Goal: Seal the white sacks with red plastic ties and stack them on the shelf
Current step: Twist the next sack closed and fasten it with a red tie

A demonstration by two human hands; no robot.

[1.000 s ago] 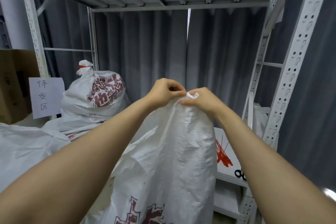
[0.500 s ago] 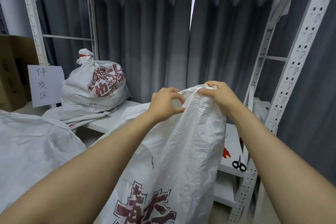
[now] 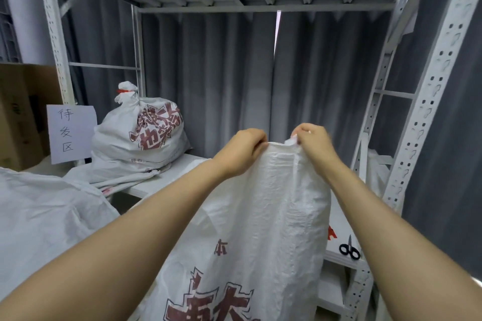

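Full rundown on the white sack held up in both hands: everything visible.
The held sack is white and crinkled, woven plastic by its look, with red printed characters on its lower front. It hangs upright in front of the shelf, and its bottom is out of frame. The left hand and right hand each pinch its gathered top edge, side by side. Its neck is not tied.

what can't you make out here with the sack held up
Head view only:
Red ties: mostly hidden behind the held sack.
Its bottom and print: cut off by the lower edge.
Fingertips of left hand and right hand: curled out of sight at the sack's mouth.
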